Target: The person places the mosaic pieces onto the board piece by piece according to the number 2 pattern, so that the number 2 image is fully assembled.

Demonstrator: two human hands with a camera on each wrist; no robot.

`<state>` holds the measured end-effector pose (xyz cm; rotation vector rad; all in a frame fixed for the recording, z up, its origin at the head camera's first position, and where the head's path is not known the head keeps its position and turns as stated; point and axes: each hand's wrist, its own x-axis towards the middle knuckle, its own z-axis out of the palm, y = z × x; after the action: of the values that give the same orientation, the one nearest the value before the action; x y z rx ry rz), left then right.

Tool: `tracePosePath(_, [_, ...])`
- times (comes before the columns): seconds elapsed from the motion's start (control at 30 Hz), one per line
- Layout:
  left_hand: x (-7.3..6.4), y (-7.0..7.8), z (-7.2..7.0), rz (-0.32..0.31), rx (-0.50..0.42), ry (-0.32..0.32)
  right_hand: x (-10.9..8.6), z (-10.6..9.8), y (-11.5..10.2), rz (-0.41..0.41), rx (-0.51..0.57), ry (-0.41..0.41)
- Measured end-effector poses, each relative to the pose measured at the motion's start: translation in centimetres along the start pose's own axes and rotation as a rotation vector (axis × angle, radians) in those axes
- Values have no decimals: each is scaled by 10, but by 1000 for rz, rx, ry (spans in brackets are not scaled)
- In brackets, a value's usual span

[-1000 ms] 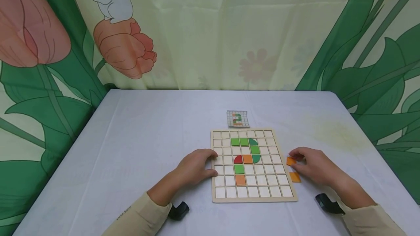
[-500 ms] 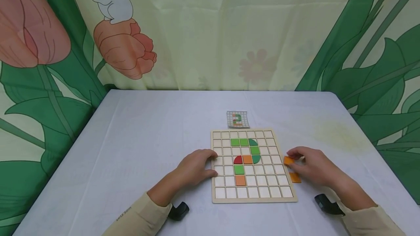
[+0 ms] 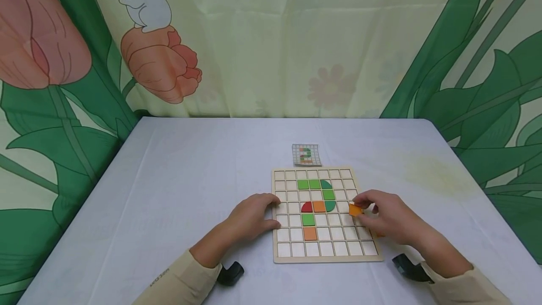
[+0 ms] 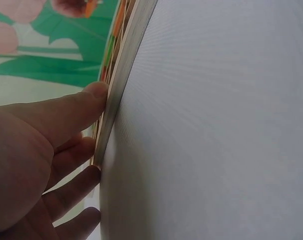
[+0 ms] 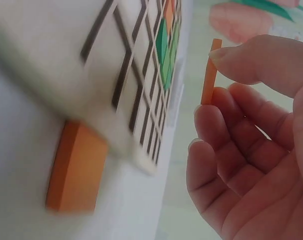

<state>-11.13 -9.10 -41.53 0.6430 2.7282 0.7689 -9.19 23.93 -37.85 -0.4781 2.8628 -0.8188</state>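
Between thumb and fingertips my right hand (image 3: 387,213) pinches an orange square tile (image 3: 354,210), raised over the right side of the wooden grid board (image 3: 328,260). In the right wrist view the pinched tile (image 5: 210,75) stands edge-on, apart from the board. My left hand (image 3: 253,215) rests its thumb and fingertips against the board's left edge, fingers spread along it in the left wrist view. On the board sit green squares (image 3: 314,184), dark green rounded pieces (image 3: 330,206), a red rounded piece (image 3: 306,207) and orange squares (image 3: 310,233).
Another orange tile (image 5: 79,167) lies on the table against the board's right edge, mostly hidden by my right hand in the head view. A small pattern card (image 3: 306,154) lies just beyond the board's far edge. A white cloth covers the table (image 3: 203,154).
My right hand has moved left from beside the board to over its right columns, carrying the orange tile up with it. My left hand has stayed put at the edge.
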Motion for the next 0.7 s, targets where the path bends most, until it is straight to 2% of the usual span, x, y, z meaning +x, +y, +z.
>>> tracePosePath(0.47, [0,-1,0,4,-7,2,9,19,-21,-82,37,-72])
tracePosePath(0.7, [-1,0,-1,6,-4,3,12,27,-22,-175,44,-80])
